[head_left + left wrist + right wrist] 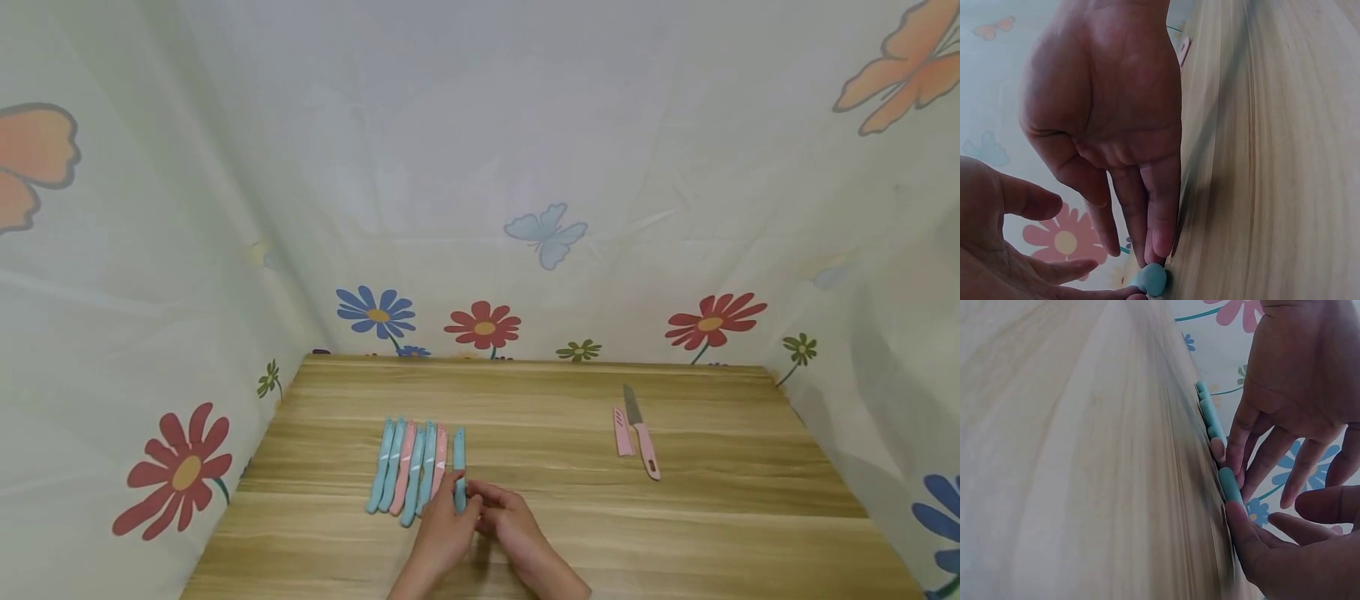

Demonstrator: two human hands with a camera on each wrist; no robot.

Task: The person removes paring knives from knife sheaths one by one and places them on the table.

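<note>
A light blue sheathed knife (459, 446) lies on the table between my two hands, its far end pointing at the back wall. My left hand (444, 531) reaches in from its left, with extended fingers against the handle. From the other side my right hand (513, 528) touches the same knife with nearly straight fingers. The rounded handle end (1153, 279) shows between the fingertips in the left wrist view. Just left of it, several blue and pink sheathed knives lie side by side, among them a blue knife (384, 462) at the row's left end.
Farther right lies an unsheathed pink knife (646, 446), blade toward the back, with its pink sheath (623, 432) beside it. The wood-grain table (735, 500) meets white curtain walls (450, 150) printed with flowers and butterflies at the back and sides.
</note>
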